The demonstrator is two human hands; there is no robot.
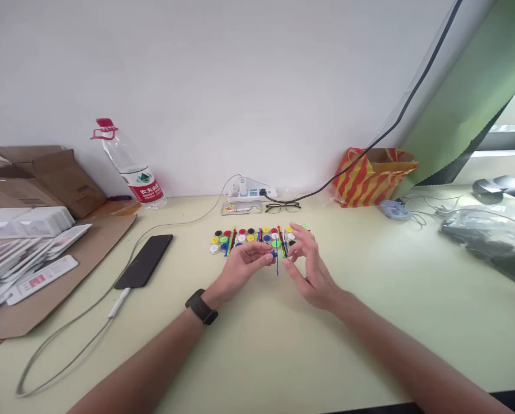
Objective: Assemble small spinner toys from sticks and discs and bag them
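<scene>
My left hand (249,263) is closed in a pinch on a small blue plastic piece with a thin upright blue stick (277,265). Just to its right, my right hand (311,267) has its fingers apart and holds nothing. Behind both hands lie rows of small round discs (241,232) in red, yellow, white, black, blue and green. Bundles of thin coloured plastic sticks (231,242) lie between the groups of discs. My hands hide part of the rows.
Behind the discs are a clear case (241,209), glasses (283,207) and a power strip (257,192). A phone (144,261) on a cable, a water bottle (142,184) and cardboard (88,253) with white tags stand left. A striped bag (369,178) and plastic-wrapped items (477,236) are right.
</scene>
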